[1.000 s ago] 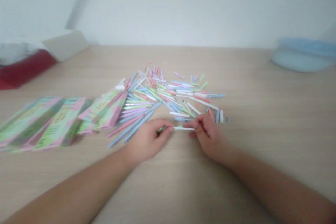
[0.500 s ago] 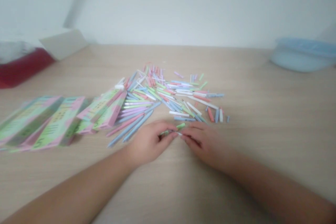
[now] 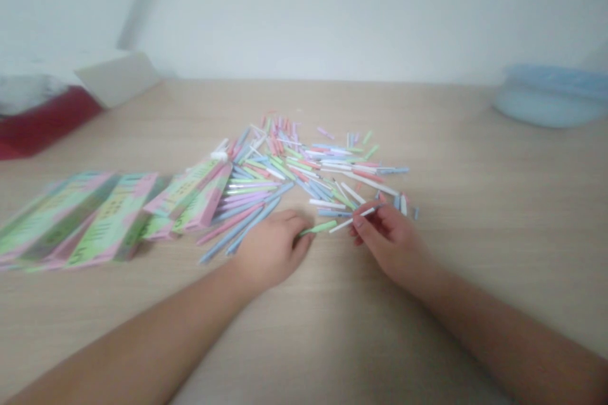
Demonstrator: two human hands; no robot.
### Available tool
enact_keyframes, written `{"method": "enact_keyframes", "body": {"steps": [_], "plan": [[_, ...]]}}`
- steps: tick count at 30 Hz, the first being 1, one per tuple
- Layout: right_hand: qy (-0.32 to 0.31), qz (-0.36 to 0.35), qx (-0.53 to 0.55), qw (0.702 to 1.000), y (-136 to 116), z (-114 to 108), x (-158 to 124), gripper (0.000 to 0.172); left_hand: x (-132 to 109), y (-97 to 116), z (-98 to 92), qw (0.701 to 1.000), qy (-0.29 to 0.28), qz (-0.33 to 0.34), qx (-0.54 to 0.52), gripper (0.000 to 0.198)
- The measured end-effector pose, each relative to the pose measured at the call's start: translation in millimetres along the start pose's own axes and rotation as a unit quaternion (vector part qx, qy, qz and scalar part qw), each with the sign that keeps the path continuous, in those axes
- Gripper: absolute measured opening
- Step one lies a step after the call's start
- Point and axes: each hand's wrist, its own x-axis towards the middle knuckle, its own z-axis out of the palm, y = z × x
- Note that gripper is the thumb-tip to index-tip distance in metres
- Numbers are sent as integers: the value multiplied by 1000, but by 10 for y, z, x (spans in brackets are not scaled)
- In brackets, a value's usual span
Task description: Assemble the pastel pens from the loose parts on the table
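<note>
Partly hidden: green tube (image 3: 319, 227) in left hand (image 3: 270, 248).

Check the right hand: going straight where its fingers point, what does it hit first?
Likely the nearest loose pen parts; the right hand, pinching a thin white stick, points up-left at them. The left hand, holding a green tube, looks off that line.

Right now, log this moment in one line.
left hand: holds green tube | right hand: pinches white refill | behind: loose pen parts
</note>
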Motion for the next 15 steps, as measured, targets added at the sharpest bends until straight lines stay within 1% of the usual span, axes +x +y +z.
{"method": "enact_keyframes", "body": {"steps": [3,6,11,15], "plan": [[61,21,87,994,16,16,41,34,7,-28,1,997,31,-42,-52,19],[90,37,129,987,20,17,80,39,14,-50,5,991,39,-60,-109,17],[108,57,219,968,57,10,106,35,17,-75,25,987,38,-58,-148,17],[102,62,229,966,72,9,102,33,12,-86,29,987,34,-39,-154,16]]}}
